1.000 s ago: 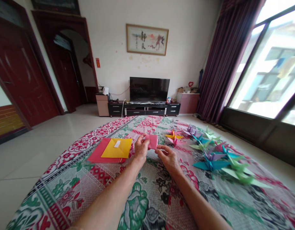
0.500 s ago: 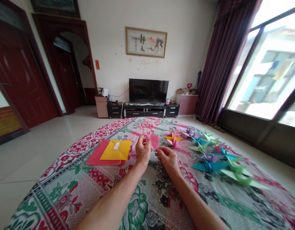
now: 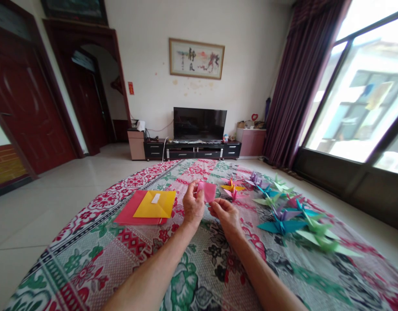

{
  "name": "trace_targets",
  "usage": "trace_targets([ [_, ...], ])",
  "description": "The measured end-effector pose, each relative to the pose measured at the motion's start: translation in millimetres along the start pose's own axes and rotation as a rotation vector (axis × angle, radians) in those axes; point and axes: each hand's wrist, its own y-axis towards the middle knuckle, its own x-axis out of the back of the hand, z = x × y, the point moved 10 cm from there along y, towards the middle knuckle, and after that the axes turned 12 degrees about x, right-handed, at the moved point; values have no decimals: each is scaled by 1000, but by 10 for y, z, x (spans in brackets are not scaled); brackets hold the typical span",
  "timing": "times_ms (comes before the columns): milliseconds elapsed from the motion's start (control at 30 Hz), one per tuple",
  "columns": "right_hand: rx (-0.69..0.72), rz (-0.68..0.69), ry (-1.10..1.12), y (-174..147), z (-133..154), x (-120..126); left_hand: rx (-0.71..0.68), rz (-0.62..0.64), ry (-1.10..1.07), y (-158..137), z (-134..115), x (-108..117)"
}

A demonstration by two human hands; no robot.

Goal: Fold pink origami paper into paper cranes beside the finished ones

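Observation:
A small folded square of pink paper (image 3: 208,191) is held up over the table in front of me. My left hand (image 3: 193,204) grips its left side, thumb laid across the near face. At the lower right corner of the square, my right hand (image 3: 225,211) pinches the paper between thumb and fingertips. Just beyond the right hand stand a pink paper crane (image 3: 234,194) and a yellow paper crane (image 3: 232,187). To the left of my left hand lie yellow paper sheets (image 3: 163,206) with a white label, on top of red paper sheets (image 3: 126,212).
Several folded cranes in blue, green and purple spread over the table's right side, among them a blue crane (image 3: 281,225) and a light green crane (image 3: 326,239). A patterned cloth (image 3: 186,276) covers the round table. A television (image 3: 200,125) stands beyond it.
The pink square has turned slightly, showing a little more of its face. Both hands keep nearly the same place and grip. The view has shifted very slightly.

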Motion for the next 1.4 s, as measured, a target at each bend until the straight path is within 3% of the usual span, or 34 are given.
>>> trace_targets([
  [200, -9, 65, 9, -10, -35, -55, -77, 9, 54, -4, -81, 3],
  [333, -120, 161, 128, -65, -94, -134, -107, -1, 96, 69, -50, 37],
  [500, -250, 180, 216, -104, -184, -146, 88, 35, -15, 170, 204, 54],
  [667, -261, 219, 177, -107, -203, -174, 200, 31, -47, 184, 317, 64],
  [1000, -268, 203, 112, -126, -149, -174, -36, 53, 141, 159, 77, 27],
  [1200, -289, 204, 118, -135, -134, -177, 51, 144, 31, 151, 132, -53],
  [1400, -302, 254, 92, -165, -111, -222, 22, 161, 35, 151, 93, -67],
])
